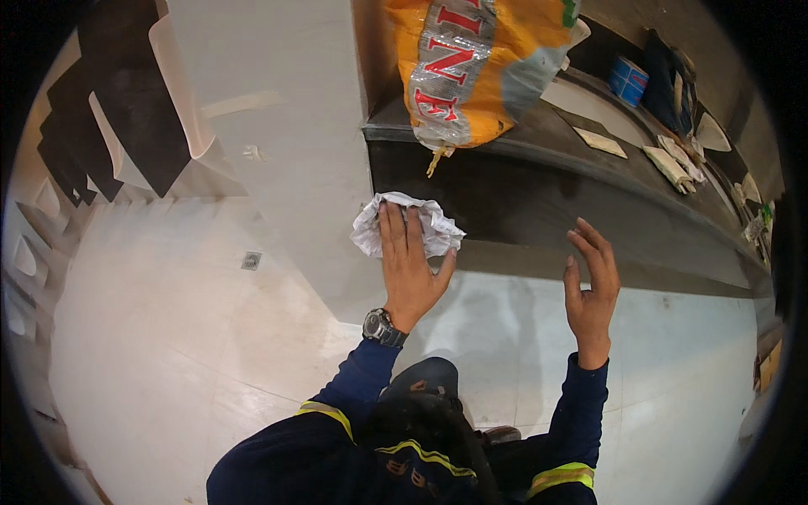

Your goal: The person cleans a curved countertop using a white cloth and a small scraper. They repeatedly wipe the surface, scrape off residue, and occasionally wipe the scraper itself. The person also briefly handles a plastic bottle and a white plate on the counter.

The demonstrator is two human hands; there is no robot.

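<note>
My left hand [410, 268], a dark watch [383, 328] on its wrist, presses a crumpled white cloth [438, 231] with fingers stretched over it. The cloth lies against the left end of the dark glossy panel [539, 204], where it meets the grey wall [290, 101]. Part of the cloth is hidden under the fingers. To the right, my right hand [593, 290] hangs in front of the panel's lower edge, apart from it, with nothing in its parted fingers. Above the cloth, an orange and silver bag [480, 71] stands on a dark ledge [539, 135], its tied corner hanging over the edge.
On the ledge farther right are a blue can [628, 81], a dark bag [671, 84] and folded pale cloths [671, 168]. White floor tiles [210, 337] spread below, with a small square drain [251, 261]. At the left stand dark and white curved partitions [135, 93].
</note>
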